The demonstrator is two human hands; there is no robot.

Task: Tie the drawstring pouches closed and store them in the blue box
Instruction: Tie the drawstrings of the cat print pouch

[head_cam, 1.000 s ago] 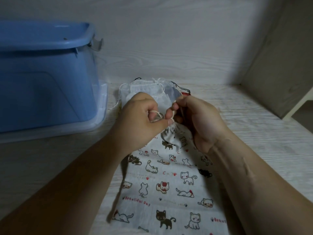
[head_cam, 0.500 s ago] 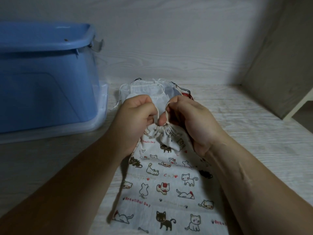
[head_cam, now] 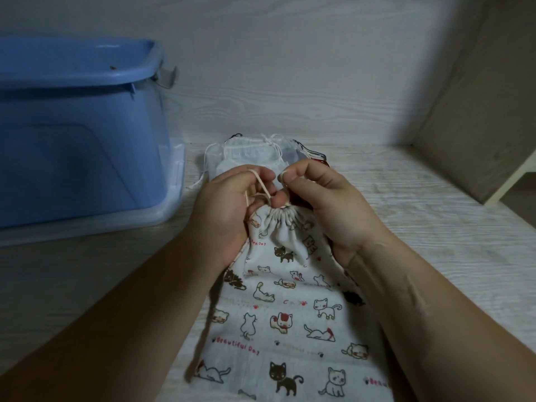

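A white cat-print drawstring pouch lies between my hands with its mouth gathered tight. My left hand holds a loop of the cream drawstring across its fingers. My right hand pinches the other cord end just above the gathered mouth. Beneath it lies a larger cat-print pouch, spread flat toward me. A plain white pouch lies just beyond my hands. The blue box stands open at the left.
The blue box sits on a clear lid on the pale wood-grain surface. A wood wall closes the back, and a side panel stands at the right. A red-edged pouch peeks out behind my right hand.
My hands have drawn slightly apart and the cord loop now runs over my left fingers. The pouch's gathered mouth has come into view below them.
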